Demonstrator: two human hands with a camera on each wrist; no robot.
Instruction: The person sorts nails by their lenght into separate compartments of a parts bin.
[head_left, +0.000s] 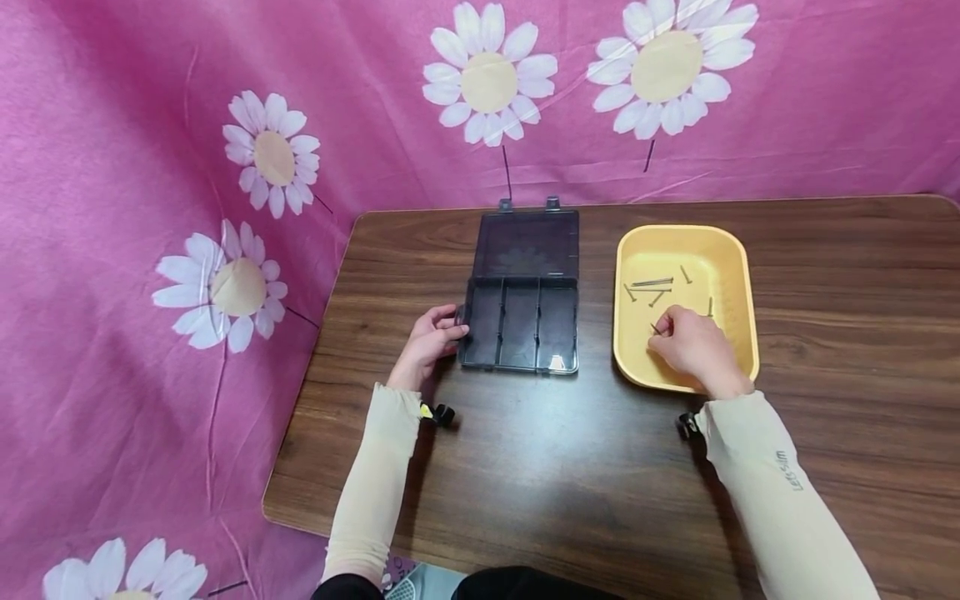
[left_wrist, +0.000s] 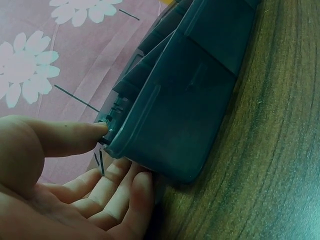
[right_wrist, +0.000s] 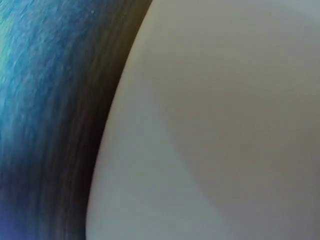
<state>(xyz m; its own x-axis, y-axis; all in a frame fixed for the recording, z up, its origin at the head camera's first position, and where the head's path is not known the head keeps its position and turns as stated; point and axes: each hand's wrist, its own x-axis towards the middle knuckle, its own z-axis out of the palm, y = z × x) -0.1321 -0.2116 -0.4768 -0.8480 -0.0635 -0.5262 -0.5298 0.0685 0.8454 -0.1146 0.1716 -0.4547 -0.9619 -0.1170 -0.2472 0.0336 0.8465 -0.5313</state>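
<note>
A dark, see-through plastic organizer box lies with its lid folded back, its three long compartments facing up. My left hand grips the box's left side; in the left wrist view the thumb presses on the rim and the fingers curl below. To the right stands a yellow tray with several loose screws on its floor. Inside its near part, my right hand pinches a small screw between thumb and fingertips. The right wrist view shows only the tray's outer wall, close and blurred.
Both things stand on a brown wood-grain table. A pink cloth with white flowers hangs behind the table and along its left edge. Two lid latches stick up at the table's back edge.
</note>
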